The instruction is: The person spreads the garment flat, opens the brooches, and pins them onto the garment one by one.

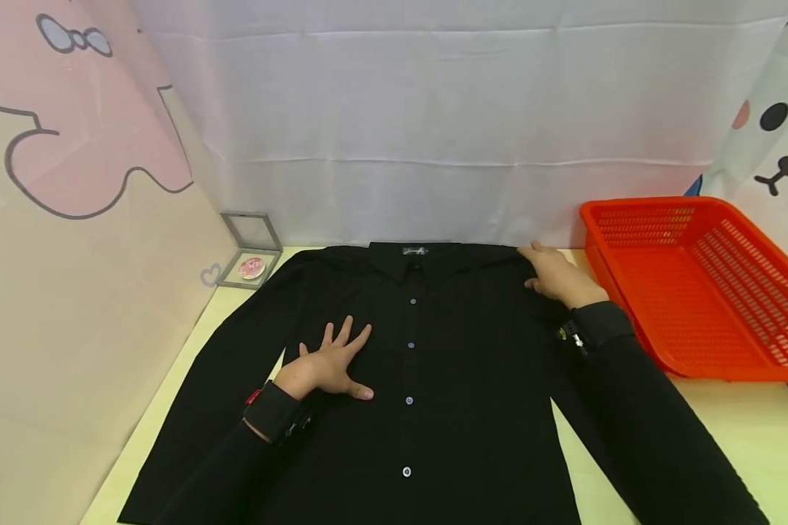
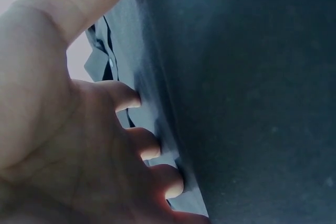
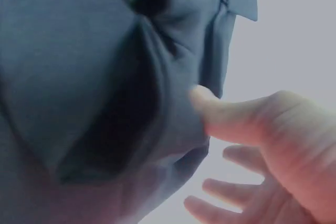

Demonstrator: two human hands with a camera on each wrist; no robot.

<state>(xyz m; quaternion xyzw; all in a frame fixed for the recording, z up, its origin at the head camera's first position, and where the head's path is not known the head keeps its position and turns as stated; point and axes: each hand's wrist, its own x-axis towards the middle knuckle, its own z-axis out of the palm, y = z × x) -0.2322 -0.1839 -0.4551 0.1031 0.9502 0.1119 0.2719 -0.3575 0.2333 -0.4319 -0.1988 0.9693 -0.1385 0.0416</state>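
A black button-up shirt (image 1: pixel 473 364) lies spread flat, its collar at the far side and a row of pale buttons down the middle. My left hand (image 1: pixel 328 368) rests on the chest, left of the buttons, with fingers spread. The left wrist view has that palm (image 2: pixel 68 135) close up, its fingertips against the dark cloth. At the shirt's right shoulder is my right hand (image 1: pixel 558 275), fingertips right at the far edge. In the right wrist view, the thumb (image 3: pixel 236 119) touches the creased shirt cloth (image 3: pixel 173 103), while the other fingers stand apart from it.
A red plastic basket (image 1: pixel 689 292) stands on the right, close beside my right forearm. At the back left, a small grey-framed box (image 1: pixel 252 219) stands with its lid up and a round pink item (image 1: pixel 252 268) inside. White cloth (image 1: pixel 394 109) hangs behind the pale table (image 1: pixel 729 430).
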